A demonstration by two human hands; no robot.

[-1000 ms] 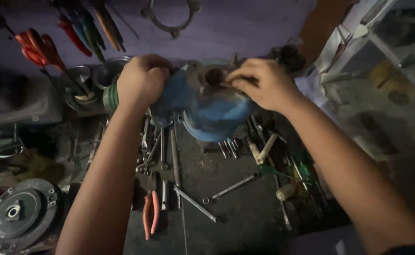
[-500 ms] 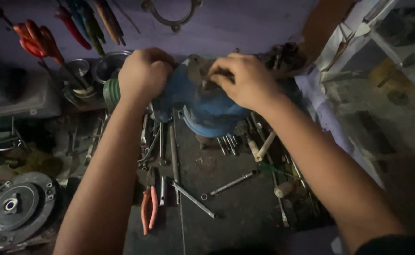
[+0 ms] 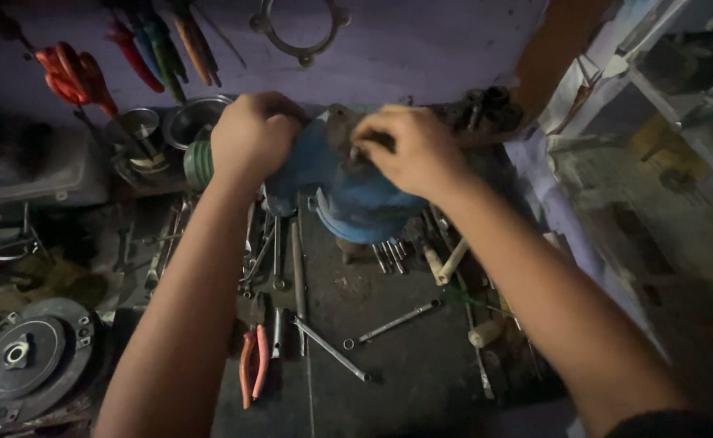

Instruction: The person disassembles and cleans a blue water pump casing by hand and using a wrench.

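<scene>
A blue bench vise (image 3: 356, 199) stands at the back of a dark workbench (image 3: 405, 365). My left hand (image 3: 252, 138) is closed over the vise's left side. My right hand (image 3: 409, 146) is curled over its top, fingers bent around a dark metal part (image 3: 342, 126) sitting in the jaws. What the fingers pinch is hidden under the hand. Both forearms reach in from the bottom of the view.
Wrenches (image 3: 393, 323) and orange-handled pliers (image 3: 252, 361) lie on the bench. Metal cups (image 3: 194, 122) stand at the back left, a round pulley disc (image 3: 23, 357) lower left. Pliers and screwdrivers (image 3: 157, 45) hang on the purple wall. A shelf unit (image 3: 665, 105) stands right.
Both hands stay on the vise. My right hand has slid slightly left over the dark part; the view has shifted a little.
</scene>
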